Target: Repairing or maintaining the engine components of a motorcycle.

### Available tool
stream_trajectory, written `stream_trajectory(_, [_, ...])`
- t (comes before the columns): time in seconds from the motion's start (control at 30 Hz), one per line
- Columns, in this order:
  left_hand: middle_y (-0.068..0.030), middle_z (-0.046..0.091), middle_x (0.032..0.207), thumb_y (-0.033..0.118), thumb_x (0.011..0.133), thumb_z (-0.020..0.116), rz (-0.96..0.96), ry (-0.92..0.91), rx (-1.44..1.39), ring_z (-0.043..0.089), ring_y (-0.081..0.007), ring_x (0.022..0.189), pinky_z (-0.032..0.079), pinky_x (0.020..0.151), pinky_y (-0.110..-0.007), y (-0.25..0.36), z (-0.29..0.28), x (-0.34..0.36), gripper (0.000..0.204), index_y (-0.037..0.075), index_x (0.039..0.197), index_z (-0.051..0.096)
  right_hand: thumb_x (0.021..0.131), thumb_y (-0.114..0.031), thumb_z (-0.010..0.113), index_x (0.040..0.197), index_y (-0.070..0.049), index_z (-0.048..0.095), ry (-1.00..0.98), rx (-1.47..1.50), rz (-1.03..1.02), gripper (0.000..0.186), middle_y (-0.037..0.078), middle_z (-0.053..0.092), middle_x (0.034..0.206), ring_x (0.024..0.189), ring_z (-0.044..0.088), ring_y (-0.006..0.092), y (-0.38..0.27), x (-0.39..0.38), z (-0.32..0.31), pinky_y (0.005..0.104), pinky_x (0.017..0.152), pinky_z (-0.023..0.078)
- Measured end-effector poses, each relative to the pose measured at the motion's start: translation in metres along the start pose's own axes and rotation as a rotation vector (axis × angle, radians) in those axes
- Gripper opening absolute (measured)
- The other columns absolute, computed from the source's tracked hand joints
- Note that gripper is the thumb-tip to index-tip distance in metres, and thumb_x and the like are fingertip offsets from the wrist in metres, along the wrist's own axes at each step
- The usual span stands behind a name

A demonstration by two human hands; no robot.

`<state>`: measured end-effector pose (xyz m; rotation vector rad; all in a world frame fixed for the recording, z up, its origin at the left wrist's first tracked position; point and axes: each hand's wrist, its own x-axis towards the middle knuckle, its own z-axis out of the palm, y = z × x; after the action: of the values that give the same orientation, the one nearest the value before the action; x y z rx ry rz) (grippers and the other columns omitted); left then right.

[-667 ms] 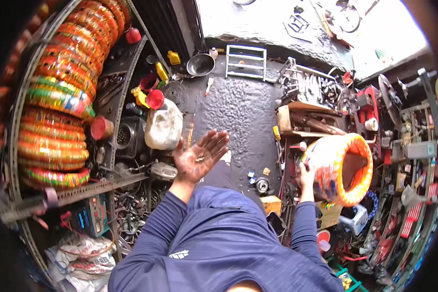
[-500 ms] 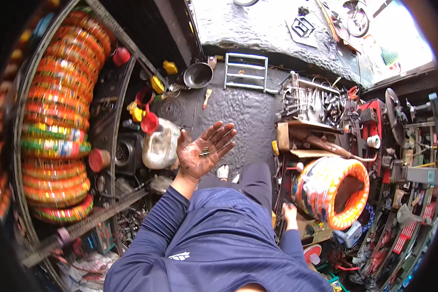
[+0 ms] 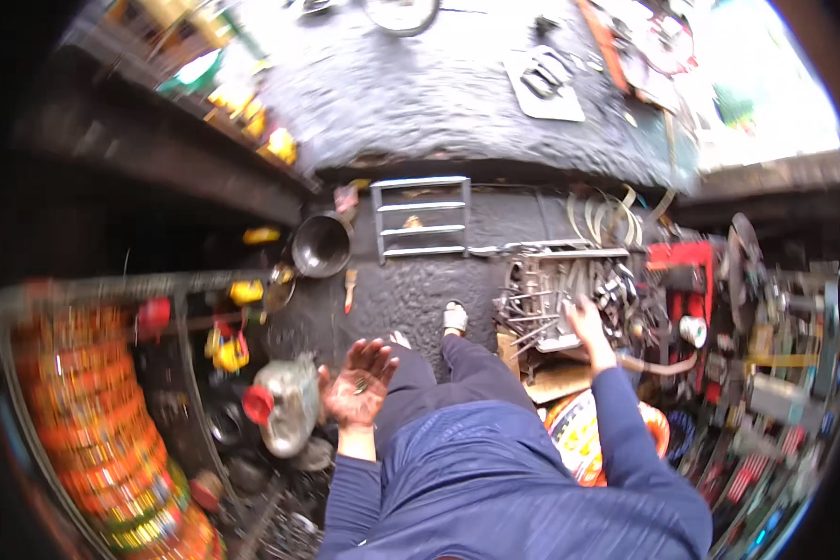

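Right, your right hand [image 3: 587, 327] is over the near edge of the tools [image 3: 535, 301], fingers pointing far and slightly left; blur hides how far they're parted, whether they touch, or whether they hold anything. Tools spread left, right and beyond those fingers, the long ones at the left end running roughly left to right, and this hand is clearly the nearer. Over left, your left hand [image 3: 357, 385] is palm up, fingers loosely spread, small bits [image 3: 361, 384] resting ungripped.

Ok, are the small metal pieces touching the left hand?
Touching: the head view shows the small metal pieces lying on the open palm of the left hand.
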<state>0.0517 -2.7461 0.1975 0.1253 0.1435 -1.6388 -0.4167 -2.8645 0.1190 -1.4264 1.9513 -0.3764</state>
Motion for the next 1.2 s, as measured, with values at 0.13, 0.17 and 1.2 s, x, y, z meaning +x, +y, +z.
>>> stream_trajectory(0.13, [-0.0228, 0.04, 0.15, 0.048, 0.092, 0.056, -0.152, -0.043, 0.1, 0.038, -0.0367, 0.14, 0.021, 0.119, -0.055, 0.021, 0.006, 0.104, 0.073, -0.001, 0.144, 0.042, 0.091, -0.023, 0.068, 0.118, 0.0, 0.062, -0.043, 0.57, 0.228, 0.035, 0.009, 0.069, 0.096, 0.082, 0.065, 0.0152, -0.106, 0.112, 0.017, 0.0286, 0.075, 0.052])
stream_trajectory(0.17, [-0.0227, 0.04, 0.15, 0.047, 0.093, 0.055, -0.197, -0.022, 0.094, 0.038, -0.0366, 0.14, 0.021, 0.119, -0.055, 0.021, 0.022, 0.117, 0.072, 0.0, 0.145, 0.04, 0.088, -0.031, 0.07, 0.117, 0.0, 0.062, -0.037, 0.534, 0.122, 0.043, 0.012, 0.069, 0.099, 0.088, 0.065, 0.0194, -0.107, 0.107, 0.029, 0.0326, 0.08, 0.051])
stream_trajectory(1.2, [-0.0276, 0.058, 0.129, 0.042, 0.078, 0.059, -1.032, 0.347, 0.28, 0.055, -0.0413, 0.124, 0.025, 0.116, -0.057, -0.278, -0.024, 0.579, 0.068, -0.002, 0.13, 0.054, 0.087, -0.023, 0.067, 0.108, 0.0, 0.066, 0.473, -0.19, 1.086, 0.031, 0.029, 0.066, 0.102, 0.101, 0.062, 0.0441, 0.358, 0.203, -0.074, 0.0504, 0.089, 0.047])
